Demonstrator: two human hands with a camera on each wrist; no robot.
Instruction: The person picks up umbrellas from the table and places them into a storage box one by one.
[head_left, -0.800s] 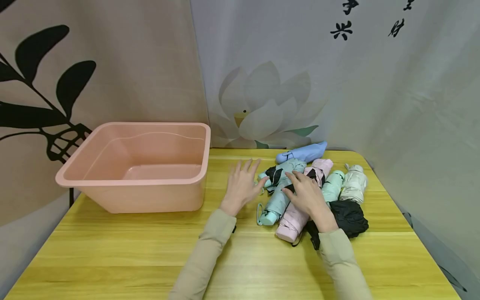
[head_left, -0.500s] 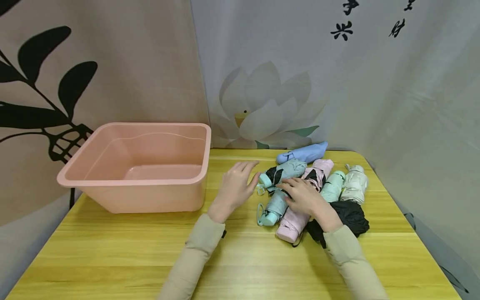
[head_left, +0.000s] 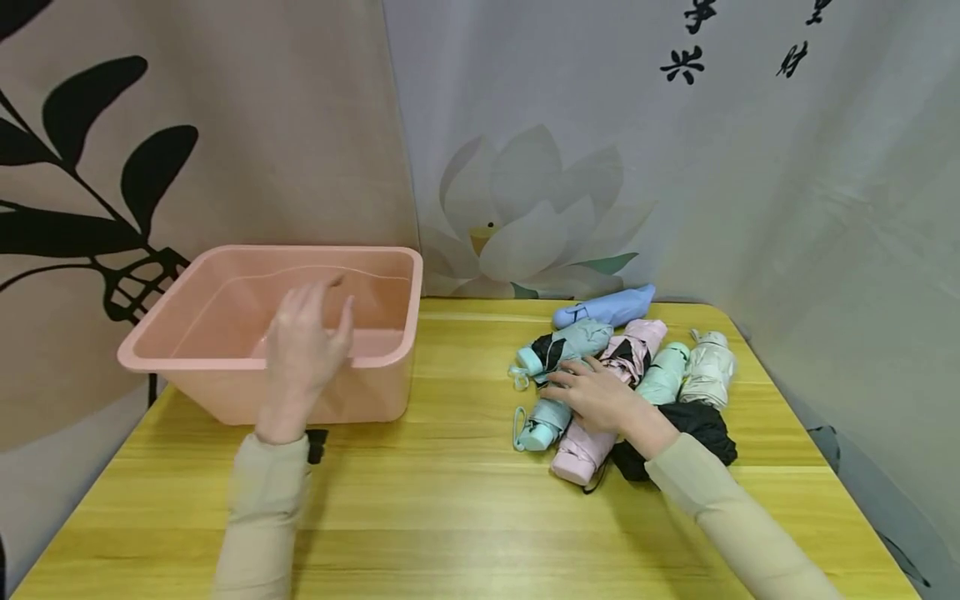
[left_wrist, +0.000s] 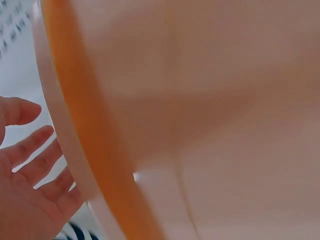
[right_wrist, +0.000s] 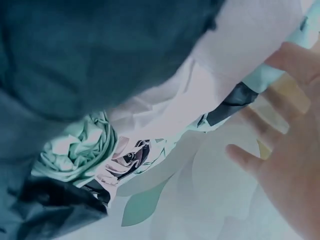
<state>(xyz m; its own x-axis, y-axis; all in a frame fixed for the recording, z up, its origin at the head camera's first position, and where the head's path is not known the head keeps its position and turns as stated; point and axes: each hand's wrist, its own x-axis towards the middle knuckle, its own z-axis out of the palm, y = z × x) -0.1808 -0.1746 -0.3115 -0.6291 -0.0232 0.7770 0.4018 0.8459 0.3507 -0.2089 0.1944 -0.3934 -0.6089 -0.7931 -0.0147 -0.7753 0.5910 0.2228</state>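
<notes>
My left hand [head_left: 303, 354], blurred, hovers over the front rim of a pink plastic tub [head_left: 375, 392] with its fingers apart and no object in them. In the left wrist view that hand [left_wrist: 35, 190] shows beside the tub's rim, loosely spread. On the right, my right hand [head_left: 600, 398] lies over a pile of folded umbrellas, its spread fingers on a light blue umbrella [head_left: 551, 423] and partly hiding it. Under its palm runs a pink umbrella [head_left: 581, 454]. A black umbrella [head_left: 705, 429] lies beside the wrist and fills the right wrist view's upper left.
Behind the right hand lie a teal umbrella [head_left: 588, 336] and a blue umbrella [head_left: 606, 307]. Mint [head_left: 666, 372] and white [head_left: 708, 368] umbrellas lie to the right. A printed curtain [head_left: 525, 100] hangs behind the wooden table [head_left: 450, 517].
My left hand has swung left from beside the umbrellas to the tub's front rim. The right hand has shifted slightly left and down over the light blue umbrella. The umbrellas stay put.
</notes>
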